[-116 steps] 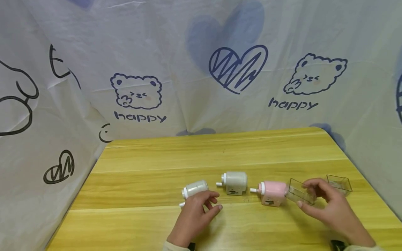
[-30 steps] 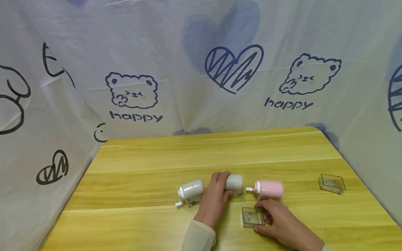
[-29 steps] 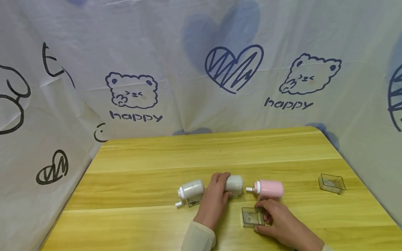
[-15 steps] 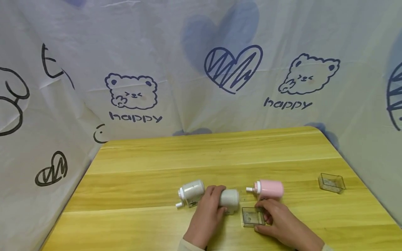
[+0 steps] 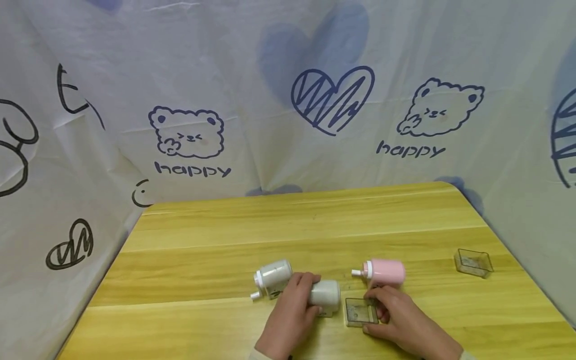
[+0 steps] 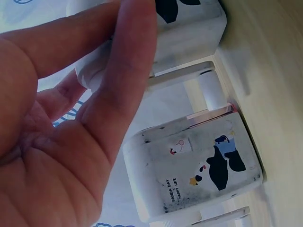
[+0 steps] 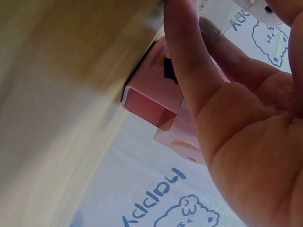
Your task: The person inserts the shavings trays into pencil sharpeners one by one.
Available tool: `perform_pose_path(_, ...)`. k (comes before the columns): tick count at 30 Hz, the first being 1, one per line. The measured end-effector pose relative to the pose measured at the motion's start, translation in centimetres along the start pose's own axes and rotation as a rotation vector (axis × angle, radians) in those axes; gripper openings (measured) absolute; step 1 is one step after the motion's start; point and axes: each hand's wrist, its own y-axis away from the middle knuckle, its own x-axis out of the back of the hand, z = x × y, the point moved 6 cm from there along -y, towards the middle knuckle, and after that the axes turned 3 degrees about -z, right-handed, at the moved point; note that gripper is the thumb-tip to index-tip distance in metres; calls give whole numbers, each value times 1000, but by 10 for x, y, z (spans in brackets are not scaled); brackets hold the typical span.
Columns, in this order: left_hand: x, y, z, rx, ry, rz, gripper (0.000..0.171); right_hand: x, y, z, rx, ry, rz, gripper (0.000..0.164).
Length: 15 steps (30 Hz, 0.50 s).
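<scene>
My left hand [image 5: 290, 315] grips a grey-white crank pencil sharpener [image 5: 326, 295], fingers curled over its crank end. In the left wrist view that sharpener [image 6: 194, 35] shows dark printed shapes behind the fingers. Just right of it, my right hand [image 5: 400, 317] pinches a small clear shavings drawer [image 5: 360, 311] between thumb and fingers at its right end. The drawer lies on the table with its top facing up. Behind the right hand lies a pink sharpener [image 5: 388, 271]; the right wrist view shows a rectangular opening in its body [image 7: 147, 109].
Another grey-white sharpener [image 5: 275, 276] with a panda print lies left of the left hand, its crank pointing left. A second clear drawer [image 5: 473, 262] sits at the table's right side. The wooden table [image 5: 216, 225] ends at a white cloth backdrop [image 5: 252, 100].
The left hand has drawn the grey-white sharpener nearer the front edge, beside the drawer. Earlier, the right hand carried the drawer from beside the pink sharpener to the front; it now stays still.
</scene>
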Motion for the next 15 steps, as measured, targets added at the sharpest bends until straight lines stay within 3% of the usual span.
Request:
perform_pose_path(8, -3, -1, -5, 54, 34, -18, 48, 0, -1, -1, -21, 5, -3, 51)
perform_pose_path(15, -1, 1, -6, 4, 57, -29, 48, 0, -1, -4, 18, -21, 15, 52)
